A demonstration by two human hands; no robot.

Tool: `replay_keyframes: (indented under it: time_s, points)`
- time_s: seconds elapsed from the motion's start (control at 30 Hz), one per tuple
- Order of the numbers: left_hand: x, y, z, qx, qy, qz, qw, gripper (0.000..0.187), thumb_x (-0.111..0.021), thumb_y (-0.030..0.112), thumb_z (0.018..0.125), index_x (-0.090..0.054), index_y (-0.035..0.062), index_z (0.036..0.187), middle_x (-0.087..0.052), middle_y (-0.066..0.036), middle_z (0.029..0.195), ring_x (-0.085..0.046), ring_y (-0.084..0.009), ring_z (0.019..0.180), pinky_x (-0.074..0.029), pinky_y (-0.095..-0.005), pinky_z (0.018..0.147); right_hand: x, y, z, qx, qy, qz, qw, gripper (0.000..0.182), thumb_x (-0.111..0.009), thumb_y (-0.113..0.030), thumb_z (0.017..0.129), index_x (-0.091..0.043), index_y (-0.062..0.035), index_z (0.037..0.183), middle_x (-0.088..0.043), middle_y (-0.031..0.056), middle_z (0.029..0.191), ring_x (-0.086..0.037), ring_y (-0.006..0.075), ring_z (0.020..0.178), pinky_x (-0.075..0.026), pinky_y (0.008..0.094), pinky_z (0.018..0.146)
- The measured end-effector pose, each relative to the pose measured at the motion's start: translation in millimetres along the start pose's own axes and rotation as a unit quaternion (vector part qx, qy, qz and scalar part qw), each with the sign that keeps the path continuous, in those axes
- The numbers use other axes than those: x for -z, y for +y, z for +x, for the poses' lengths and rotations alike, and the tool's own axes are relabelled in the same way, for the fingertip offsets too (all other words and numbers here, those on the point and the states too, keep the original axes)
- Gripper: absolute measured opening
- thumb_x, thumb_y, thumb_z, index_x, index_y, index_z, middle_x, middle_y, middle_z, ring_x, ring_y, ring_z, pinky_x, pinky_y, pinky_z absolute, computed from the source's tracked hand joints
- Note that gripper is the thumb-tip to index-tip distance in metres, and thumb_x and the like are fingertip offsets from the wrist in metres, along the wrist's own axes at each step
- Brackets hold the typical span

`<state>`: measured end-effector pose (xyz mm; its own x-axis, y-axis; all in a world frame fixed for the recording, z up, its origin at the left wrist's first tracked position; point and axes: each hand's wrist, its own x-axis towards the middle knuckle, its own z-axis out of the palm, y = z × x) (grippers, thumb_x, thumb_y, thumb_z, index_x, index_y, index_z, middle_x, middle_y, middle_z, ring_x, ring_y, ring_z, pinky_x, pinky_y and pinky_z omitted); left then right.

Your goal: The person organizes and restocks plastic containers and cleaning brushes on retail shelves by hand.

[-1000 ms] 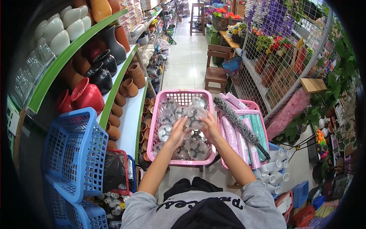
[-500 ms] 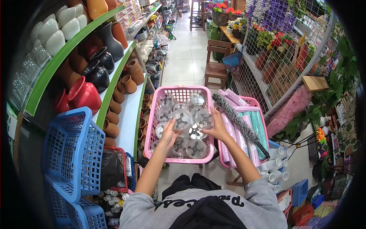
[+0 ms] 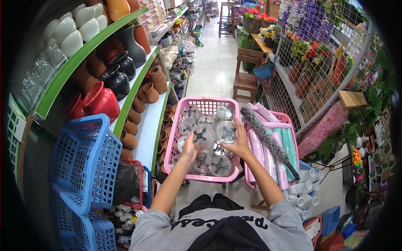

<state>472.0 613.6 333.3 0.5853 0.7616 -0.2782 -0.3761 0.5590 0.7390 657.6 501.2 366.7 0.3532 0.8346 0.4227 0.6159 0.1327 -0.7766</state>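
A pink plastic basket point(image 3: 170, 154) in front of me holds several round clear plastic containers point(image 3: 220, 165), marked with dark cross-like shapes. My left hand point(image 3: 189, 151) is at the basket's left side, its thumb up and fingers curved against a clear container point(image 3: 202, 136). On the right, my right hand point(image 3: 239, 144) curls round the side of another clear container point(image 3: 226, 132), thumb low and fingers behind it. The two held containers sit side by side above the others. Parts of both hands' fingers are hidden behind the plastic.
Right of it, a second pink basket point(image 3: 296, 152) carries wrapped pink and green packs point(image 3: 277, 152) and a fluffy grey duster point(image 3: 268, 140). Shelves of pots point(image 3: 101, 100) and blue baskets point(image 3: 83, 167) line the left. A wooden chair point(image 3: 246, 79) stands ahead by the tiled aisle point(image 3: 208, 62).
The whole view has shifted, so the scene appears farther right. The container in my right hand has tilted and its round rim shows more. Both hands remain over the basket.
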Motion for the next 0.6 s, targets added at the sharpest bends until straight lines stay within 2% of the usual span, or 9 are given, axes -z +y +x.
replay_keyframes:
  time_s: [0.1, 0.2, 0.27, 0.3, 0.37, 0.4, 0.47, 0.6]
  points:
    - [-1, 7, 1, -0.008, 0.013, 0.015, 1.000, 0.042, -0.032, 0.037, 0.095, -0.044, 0.0077, 0.123, -0.058, -0.011, 0.112, -0.060, -0.0225, 0.092, -0.050, -0.0363, 0.075, 7, -15, 5, 0.030, -0.001, -0.012, 0.999, 0.106, -0.079, -0.024, 0.052, -0.021, -0.0086, 0.140, -0.038, 0.0186, 0.129, -0.042, 0.0315, 0.116, -0.037, 0.0402, 0.096]
    - [-3, 16, -4, 0.014, -0.043, -0.024, 0.999, 0.042, -0.038, 0.039, 0.094, -0.045, 0.0099, 0.124, -0.057, -0.009, 0.111, -0.059, -0.0210, 0.092, -0.050, -0.0325, 0.074, 14, -22, 11, 0.012, -0.023, -0.002, 1.000, 0.106, -0.079, -0.024, 0.052, -0.021, -0.0092, 0.140, -0.037, 0.0181, 0.130, -0.042, 0.0300, 0.117, -0.041, 0.0390, 0.093]
    - [-8, 22, -10, 0.014, -0.096, -0.030, 0.995, 0.055, -0.058, 0.032, 0.086, -0.033, 0.0082, 0.129, -0.050, -0.010, 0.117, -0.058, -0.0197, 0.092, -0.050, -0.0282, 0.070, 18, -27, 14, 0.030, -0.016, -0.005, 0.999, 0.107, -0.079, -0.023, 0.052, -0.021, -0.0093, 0.140, -0.037, 0.0177, 0.130, -0.043, 0.0297, 0.117, -0.042, 0.0384, 0.091]
    - [-10, 25, -13, 0.011, -0.097, -0.031, 0.995, 0.055, -0.058, 0.032, 0.086, -0.033, 0.0082, 0.129, -0.050, -0.010, 0.117, -0.058, -0.0197, 0.092, -0.050, -0.0282, 0.070, 20, -30, 15, 0.045, -0.009, -0.005, 0.999, 0.107, -0.079, -0.023, 0.051, -0.021, -0.0094, 0.140, -0.038, 0.0174, 0.130, -0.043, 0.0294, 0.117, -0.044, 0.0378, 0.089]
    - [-16, 31, -21, 0.003, -0.109, 0.029, 0.994, 0.074, -0.072, 0.013, 0.074, -0.026, 0.0087, 0.133, -0.046, -0.010, 0.121, -0.056, -0.0194, 0.098, -0.051, -0.0288, 0.075, 24, -34, 16, 0.051, -0.010, -0.003, 0.999, 0.105, -0.079, -0.023, 0.052, -0.022, -0.0064, 0.139, -0.040, 0.0192, 0.126, -0.044, 0.0317, 0.115, -0.040, 0.0386, 0.093]
    - [-19, 34, -24, 0.002, -0.110, 0.029, 0.994, 0.074, -0.072, 0.013, 0.074, -0.026, 0.0087, 0.133, -0.046, -0.010, 0.121, -0.056, -0.0194, 0.098, -0.051, -0.0288, 0.075, 26, -36, 16, 0.054, -0.011, -0.001, 0.998, 0.104, -0.079, -0.023, 0.052, -0.023, -0.0034, 0.138, -0.043, 0.0210, 0.122, -0.044, 0.0339, 0.113, -0.036, 0.0395, 0.097]
    - [-25, 39, -26, -0.030, -0.100, 0.117, 0.988, 0.087, -0.076, 0.001, 0.065, -0.022, 0.0072, 0.134, -0.043, -0.011, 0.123, -0.052, -0.0188, 0.105, -0.050, -0.0312, 0.083, 29, -40, 17, 0.054, -0.020, -0.001, 0.998, 0.104, -0.079, -0.023, 0.052, -0.023, -0.0033, 0.138, -0.042, 0.0213, 0.123, -0.044, 0.0339, 0.114, -0.036, 0.0394, 0.097]
    - [-34, 45, -32, -0.055, -0.108, 0.160, 0.980, 0.089, -0.078, 0.000, 0.062, -0.024, 0.0043, 0.132, -0.044, -0.012, 0.122, -0.050, -0.0193, 0.108, -0.048, -0.0322, 0.086, 32, -41, 16, 0.078, -0.031, -0.012, 0.996, 0.106, -0.080, -0.022, 0.051, -0.023, -0.0040, 0.138, -0.043, 0.0218, 0.124, -0.044, 0.0333, 0.116, -0.036, 0.0391, 0.098]
